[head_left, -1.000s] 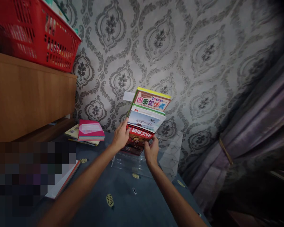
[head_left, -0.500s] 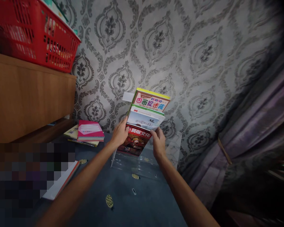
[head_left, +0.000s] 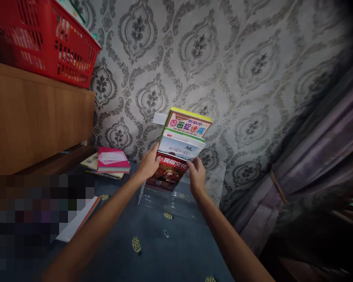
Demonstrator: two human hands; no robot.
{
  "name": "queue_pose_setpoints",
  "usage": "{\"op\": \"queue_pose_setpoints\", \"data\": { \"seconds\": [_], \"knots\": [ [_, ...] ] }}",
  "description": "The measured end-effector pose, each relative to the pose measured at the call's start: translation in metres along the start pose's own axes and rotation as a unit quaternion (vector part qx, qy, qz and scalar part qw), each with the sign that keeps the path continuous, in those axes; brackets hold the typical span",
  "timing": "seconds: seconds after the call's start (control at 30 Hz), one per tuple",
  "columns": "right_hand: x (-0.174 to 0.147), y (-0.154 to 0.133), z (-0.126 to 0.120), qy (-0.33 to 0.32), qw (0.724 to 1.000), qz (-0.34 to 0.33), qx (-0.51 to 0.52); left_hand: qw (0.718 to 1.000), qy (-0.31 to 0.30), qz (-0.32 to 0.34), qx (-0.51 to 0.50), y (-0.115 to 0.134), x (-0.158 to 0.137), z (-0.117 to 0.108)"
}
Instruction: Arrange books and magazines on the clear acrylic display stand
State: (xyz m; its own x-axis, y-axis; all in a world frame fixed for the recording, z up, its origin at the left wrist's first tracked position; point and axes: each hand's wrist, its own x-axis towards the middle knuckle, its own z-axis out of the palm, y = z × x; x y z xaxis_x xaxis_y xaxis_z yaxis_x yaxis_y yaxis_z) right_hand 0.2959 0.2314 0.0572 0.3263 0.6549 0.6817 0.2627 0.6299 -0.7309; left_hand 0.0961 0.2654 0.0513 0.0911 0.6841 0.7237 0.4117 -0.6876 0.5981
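A red book with white lettering and an ornate mask picture stands tilted back in a clear stepped rack. My left hand grips its left edge near the top, thumb on the cover. At the upper right corner, my right hand pinches the same book between thumb and fingers. Right behind it rises a pale blue book. Farther back is a yellow-topped book with colourful lettering. The lower edge of the red book meets the rack; the fingers behind the covers are hidden.
To the left, a pink book tops a small pile. A white book with an orange edge lies nearer, partly behind my left forearm. A red basket sits on a wooden cabinet. Patterned wallpaper backs the table; a tied curtain hangs right.
The view has shifted slightly. Both hands keep their hold on the red book, and the books stand in practically the same position.
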Motion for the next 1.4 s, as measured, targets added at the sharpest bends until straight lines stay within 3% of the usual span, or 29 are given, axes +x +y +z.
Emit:
{"op": "queue_pose_setpoints", "data": {
  "seconds": [0.23,0.4,0.6,0.73,0.87,0.93,1.0,1.27,1.4],
  "knots": [
    [-0.018,0.01,-0.008,0.033,0.999,0.016,-0.034,0.998,0.016,-0.042,-0.034,-0.028,-0.032,-0.026],
    [-0.03,0.012,-0.012,0.044,0.998,0.006,-0.045,0.995,0.038,-0.071,0.062,-0.053,-0.085,-0.072],
    [-0.039,0.005,-0.013,0.014,0.999,-0.008,-0.049,0.973,0.005,-0.088,0.211,-0.069,-0.152,-0.135],
    [-0.047,-0.003,-0.015,-0.002,0.999,-0.015,-0.05,0.922,-0.016,-0.143,0.36,-0.077,-0.19,-0.174],
    [-0.055,-0.008,-0.015,-0.01,0.998,-0.031,-0.061,0.824,-0.1,-0.261,0.493,-0.074,-0.215,-0.202],
    [-0.059,-0.009,-0.015,-0.014,0.997,-0.039,-0.058,0.787,-0.144,-0.303,0.518,-0.068,-0.221,-0.209],
    [-0.065,-0.01,-0.017,-0.018,0.997,-0.05,-0.054,0.767,-0.179,-0.319,0.527,-0.062,-0.224,-0.213],
    [-0.117,-0.03,-0.033,0.031,0.979,-0.154,-0.128,0.748,-0.218,-0.304,0.549,-0.053,-0.224,-0.211],
    [-0.161,-0.03,-0.03,-0.073,0.967,-0.192,-0.149,0.739,-0.229,-0.276,0.57,-0.048,-0.227,-0.209]
  ]
}}
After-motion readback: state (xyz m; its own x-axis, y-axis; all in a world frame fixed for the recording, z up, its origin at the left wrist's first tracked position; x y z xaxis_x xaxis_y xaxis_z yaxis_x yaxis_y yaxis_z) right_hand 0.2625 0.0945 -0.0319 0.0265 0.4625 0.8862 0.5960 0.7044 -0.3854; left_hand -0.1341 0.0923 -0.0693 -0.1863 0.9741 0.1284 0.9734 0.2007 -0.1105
